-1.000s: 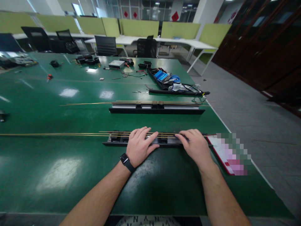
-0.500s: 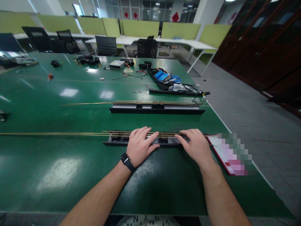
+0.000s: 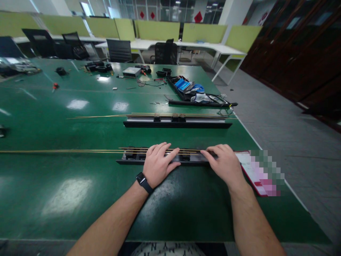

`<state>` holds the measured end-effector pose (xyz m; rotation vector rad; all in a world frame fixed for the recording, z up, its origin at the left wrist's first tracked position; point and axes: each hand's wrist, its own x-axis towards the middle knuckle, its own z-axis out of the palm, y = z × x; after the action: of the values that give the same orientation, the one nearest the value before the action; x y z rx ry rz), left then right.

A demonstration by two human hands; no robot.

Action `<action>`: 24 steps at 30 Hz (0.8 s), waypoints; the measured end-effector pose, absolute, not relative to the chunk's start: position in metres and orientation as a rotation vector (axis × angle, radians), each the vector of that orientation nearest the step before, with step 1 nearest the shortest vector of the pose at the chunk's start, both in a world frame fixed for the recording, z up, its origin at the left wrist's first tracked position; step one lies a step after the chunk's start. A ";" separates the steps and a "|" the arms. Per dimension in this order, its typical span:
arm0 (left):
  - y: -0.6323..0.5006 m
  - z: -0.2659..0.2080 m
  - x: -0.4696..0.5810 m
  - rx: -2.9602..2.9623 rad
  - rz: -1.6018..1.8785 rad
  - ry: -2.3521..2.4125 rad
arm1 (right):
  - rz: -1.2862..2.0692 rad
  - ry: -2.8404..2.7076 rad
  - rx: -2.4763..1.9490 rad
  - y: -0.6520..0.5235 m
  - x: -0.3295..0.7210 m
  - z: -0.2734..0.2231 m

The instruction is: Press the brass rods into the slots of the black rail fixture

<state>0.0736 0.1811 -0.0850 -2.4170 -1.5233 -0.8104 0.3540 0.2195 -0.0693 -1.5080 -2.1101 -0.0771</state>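
Observation:
Several thin brass rods [image 3: 80, 151] lie lengthwise over a black channel-shaped rail [image 3: 133, 162] with dark blocks inside, and they reach far out to the left. My left hand [image 3: 160, 161], with a watch on its wrist, rests across the rods at the middle of the rail, fingers stretched and apart. Near the rail's right end, my right hand [image 3: 223, 163] has thumb and forefinger closed at the rods' right ends. Its other fingers curl over the rail and hide what lies beneath them.
Beyond stands a second black rail [image 3: 176, 124] with brass rods on it. A red-edged clipboard [image 3: 252, 170] lies right of my right hand. Farther back are a black tray [image 3: 178, 88] holding blue items, a silver box [image 3: 131, 72] and an orange-handled tool [image 3: 55, 86].
My right hand has shifted a little to the right. One rod's left end has slid slightly right along the rail. My left hand stays in place.

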 end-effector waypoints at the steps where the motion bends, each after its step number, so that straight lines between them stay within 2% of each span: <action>1: 0.181 -0.085 0.074 -2.418 -0.810 -1.524 | -0.077 -2.113 -1.514 0.219 0.353 -0.069; 24: 0.182 -0.085 0.075 -2.411 -0.810 -1.525 | -0.099 -2.144 -1.533 0.218 0.347 -0.070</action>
<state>0.0754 0.1815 -0.0850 -2.4114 -1.5246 -0.8099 0.3473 0.2185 -0.0697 -1.5328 -2.1436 -0.0994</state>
